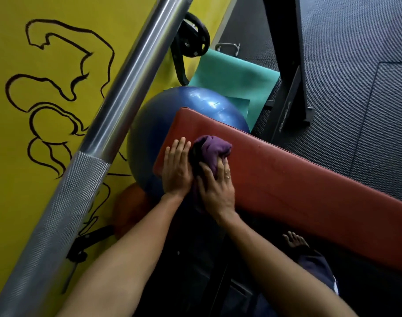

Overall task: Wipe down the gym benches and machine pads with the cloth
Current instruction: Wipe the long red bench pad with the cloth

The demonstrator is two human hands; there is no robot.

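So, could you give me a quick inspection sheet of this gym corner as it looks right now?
Surface: red bench pad, faint streaks on its top.
Job's things: purple cloth, bunched up on the pad near its end.
Clutter: blue exercise ball and orange ball by the pad's end; teal mat and weight plate beyond.
Hands: left hand lies flat on the pad beside the cloth; right hand grips the cloth, fingers curled over it.
Cables: nothing seen.
Surroundings: barbell close to the camera, yellow wall with a black line drawing, dark rubber floor.
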